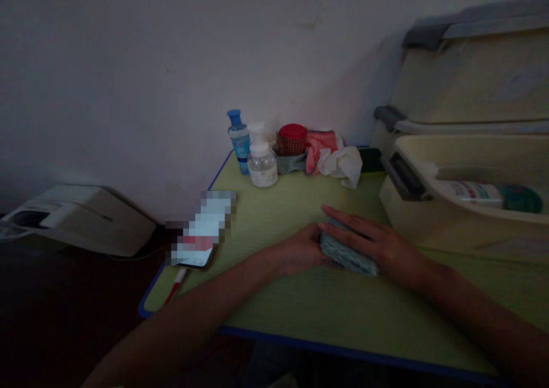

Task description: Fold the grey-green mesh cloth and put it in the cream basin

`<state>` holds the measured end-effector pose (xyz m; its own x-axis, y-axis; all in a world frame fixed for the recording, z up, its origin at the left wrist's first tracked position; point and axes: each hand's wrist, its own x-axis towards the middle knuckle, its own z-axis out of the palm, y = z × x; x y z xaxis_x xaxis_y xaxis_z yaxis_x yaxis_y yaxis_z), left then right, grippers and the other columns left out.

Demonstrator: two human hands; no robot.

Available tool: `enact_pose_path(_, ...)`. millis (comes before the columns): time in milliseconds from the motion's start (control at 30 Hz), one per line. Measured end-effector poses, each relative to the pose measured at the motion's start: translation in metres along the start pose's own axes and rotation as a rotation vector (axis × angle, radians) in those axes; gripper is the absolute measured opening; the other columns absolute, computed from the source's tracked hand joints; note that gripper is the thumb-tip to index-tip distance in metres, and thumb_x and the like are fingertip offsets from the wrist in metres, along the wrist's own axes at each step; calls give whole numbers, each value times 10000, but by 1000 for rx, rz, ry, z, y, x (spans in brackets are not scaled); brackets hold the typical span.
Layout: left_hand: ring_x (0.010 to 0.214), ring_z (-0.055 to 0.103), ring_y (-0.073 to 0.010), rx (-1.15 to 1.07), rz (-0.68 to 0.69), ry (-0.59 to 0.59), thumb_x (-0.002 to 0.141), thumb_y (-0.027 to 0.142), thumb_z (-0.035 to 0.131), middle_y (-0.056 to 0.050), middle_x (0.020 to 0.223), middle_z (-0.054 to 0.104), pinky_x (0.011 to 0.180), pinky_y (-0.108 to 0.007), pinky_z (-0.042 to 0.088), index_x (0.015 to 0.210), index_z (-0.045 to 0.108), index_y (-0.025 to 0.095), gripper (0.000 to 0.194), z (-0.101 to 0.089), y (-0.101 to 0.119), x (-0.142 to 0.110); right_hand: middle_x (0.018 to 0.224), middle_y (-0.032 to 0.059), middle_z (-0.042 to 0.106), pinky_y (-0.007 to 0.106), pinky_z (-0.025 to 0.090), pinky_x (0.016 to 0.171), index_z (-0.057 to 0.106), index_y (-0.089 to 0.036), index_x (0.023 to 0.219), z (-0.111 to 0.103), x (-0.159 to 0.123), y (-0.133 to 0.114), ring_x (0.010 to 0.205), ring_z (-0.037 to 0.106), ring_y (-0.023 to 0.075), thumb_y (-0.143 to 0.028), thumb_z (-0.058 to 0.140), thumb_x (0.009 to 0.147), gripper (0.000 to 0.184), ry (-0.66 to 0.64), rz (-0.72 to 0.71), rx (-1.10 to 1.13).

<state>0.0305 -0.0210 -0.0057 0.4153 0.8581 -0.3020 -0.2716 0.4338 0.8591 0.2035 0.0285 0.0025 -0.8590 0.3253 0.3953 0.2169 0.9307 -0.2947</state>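
Over the green tabletop (274, 296), both hands meet around a folded grey-green cloth (345, 251) with a coarse texture. From the left, my left hand (304, 248) grips the cloth's edge, its fingers partly hidden behind the cloth. My right hand (381, 245) lies across the top and right side of it, fingers long and close together, the thumb out of sight. A dark checked patch shows under the cloth's lower edge; what it belongs to is unclear.
Behind stand a blue bottle (240, 142), a clear pump bottle (263, 168), a red-lidded jar (292, 139) and crumpled cloths (343, 162). A phone (206, 228), blurred out, lies left with a red-and-white cable (175, 285). An open cream bin (429, 228) holding a bottle (480, 195) is at right.
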Motion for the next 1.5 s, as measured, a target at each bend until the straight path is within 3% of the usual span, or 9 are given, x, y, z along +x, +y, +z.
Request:
enact_pose_path(200,847,640,-172,-106,-44,-47,643,238,749,-61,836,670,847,-358,474,857,635,117,270,-4,-2,3,1453,1,310,393,427,1010,380,-335,1372,0,-1,3,1254,444,206,-138,423,872,540,-23,31,37)
enact_pose_path(400,848,632,-181,-268,-138,-199,832,307,525,-94,891,668,902,-397,420,929,623,94,253,-7,-3,10,1464,30,292,406,443,990,311,-318,1405,0,-4,9,1260,434,217,-101,411,864,591,16,-3,8)
enact_pose_path(567,838,638,-216,-449,-159,-258,788,330,466,-111,886,675,832,-388,445,944,606,90,318,-13,-2,12,1443,52,344,391,448,990,384,-283,1380,-1,-7,13,1249,449,218,-129,422,869,536,14,14,-10)
enact_pose_path(800,792,611,-202,-423,-139,-183,837,408,451,-82,821,646,845,-450,433,949,576,116,336,-6,4,7,1363,69,470,344,462,979,397,-230,1368,-2,-5,10,1180,525,178,-128,328,904,480,-3,39,-47)
enact_pose_path(967,790,589,-172,-256,-120,-19,843,253,545,-66,799,623,900,-463,416,857,591,105,156,6,9,-1,1297,79,539,340,484,955,416,-171,1342,-2,-1,5,1148,550,168,-128,243,919,459,-40,92,-37)
enact_pose_path(1067,751,595,-136,-207,-105,-20,784,150,612,-51,822,627,853,-398,458,834,606,109,65,8,10,-2,1298,87,536,368,495,945,428,-169,1320,-2,-1,3,1137,559,183,-157,277,916,431,-22,98,-21)
enact_pose_path(1200,745,617,-137,-203,-80,-58,724,74,636,-58,852,640,820,-381,474,858,616,104,139,3,8,0,1375,79,453,402,497,949,429,-223,1283,0,-5,5,1163,539,222,-149,400,852,438,73,67,-1)
enact_pose_path(1300,750,628,-139,-221,-62,-77,712,46,623,-74,868,659,802,-364,482,874,613,98,170,0,5,2,1361,99,471,417,523,900,439,-203,1236,3,-6,7,1139,557,249,-94,433,779,469,133,90,-34)
enact_pose_path(1500,836,655,-175,-213,6,-37,669,64,683,-86,916,683,810,-341,498,897,604,107,245,-4,0,6,971,83,682,330,563,696,518,-185,1062,5,-1,6,830,672,215,-82,435,678,406,213,257,-3)
